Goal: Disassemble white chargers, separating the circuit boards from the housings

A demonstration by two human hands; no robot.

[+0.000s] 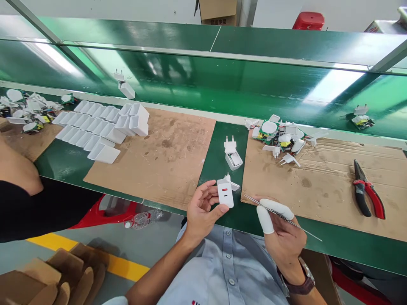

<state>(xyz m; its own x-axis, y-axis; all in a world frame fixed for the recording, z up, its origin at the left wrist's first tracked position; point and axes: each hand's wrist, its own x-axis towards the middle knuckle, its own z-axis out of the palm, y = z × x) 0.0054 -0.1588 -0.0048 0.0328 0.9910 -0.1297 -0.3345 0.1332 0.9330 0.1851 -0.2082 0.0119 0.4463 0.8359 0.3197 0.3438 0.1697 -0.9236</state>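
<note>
My left hand [201,212] is closed on a white charger [225,199], held between thumb and fingers, its face with a red port and a small dark slot turned towards me. Behind it a white plug piece [233,185] with pins juts up; whether the two are joined I cannot tell. Thin metal tweezers [307,232] are gripped in my right hand [284,233], its thumb and index finger in white finger cots. The tweezers' tips point left, apart from the charger. Just beyond, an open white housing [234,163] stands with a plug cover [230,146] at its top.
Loose circuit boards and plug pieces [282,137] are heaped on the right cardboard [330,178], with red-black pliers [365,190] farther right. Rows of empty white housings [92,123] stand left, near another heap of parts [27,108]. A co-worker's arm [19,169] reaches in at left.
</note>
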